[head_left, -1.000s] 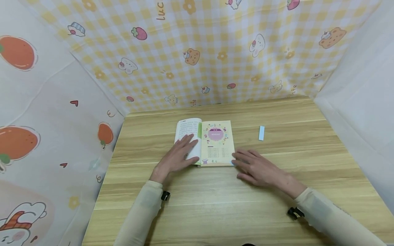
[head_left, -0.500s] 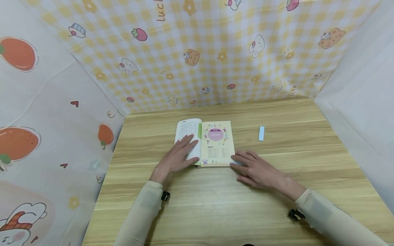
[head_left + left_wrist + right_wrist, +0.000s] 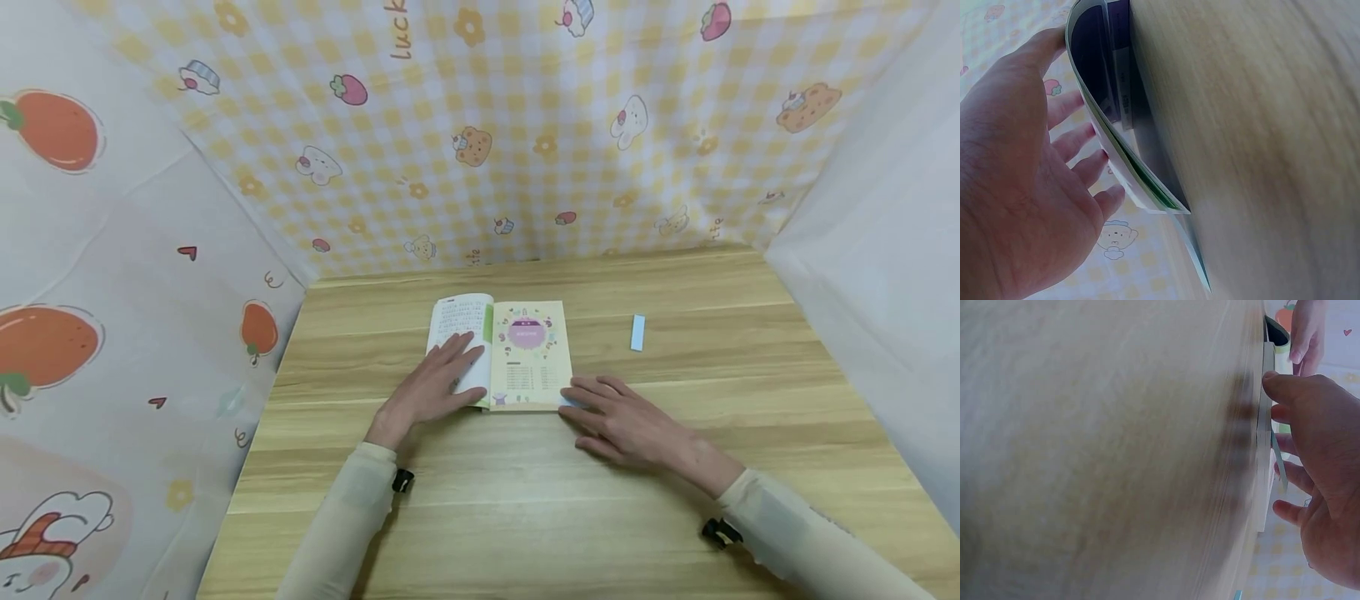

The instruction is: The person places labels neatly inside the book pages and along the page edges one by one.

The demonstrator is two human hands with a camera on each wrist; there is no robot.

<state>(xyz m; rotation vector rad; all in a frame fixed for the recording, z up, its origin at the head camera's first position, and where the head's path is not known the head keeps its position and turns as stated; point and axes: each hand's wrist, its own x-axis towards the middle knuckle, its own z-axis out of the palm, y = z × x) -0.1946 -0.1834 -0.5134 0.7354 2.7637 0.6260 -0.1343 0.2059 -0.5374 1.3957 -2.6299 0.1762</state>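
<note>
An open book [image 3: 528, 379] lies on the wooden table, with a printed left page and a cream right page bearing a purple round design. My left hand [image 3: 431, 387] rests on the left page, fingers spread and thumb near the spine; in the left wrist view the pages curve up beneath its fingers. At the lower right corner of the book is my right hand [image 3: 630, 421], its fingers extended over the page edge. A thin light-blue strip [image 3: 1279, 464] shows at these fingers, mostly covered by them in the head view.
A second light-blue strip [image 3: 637, 332] lies on the table [image 3: 495, 508] to the right of the book. A yellow checked cloth [image 3: 540, 179] hangs behind the table, and white sheets stand at both sides.
My right hand has shifted slightly left onto the book's corner, covering more of the blue strip there. My left hand stays on the left page. The head view has tilted a little.
</note>
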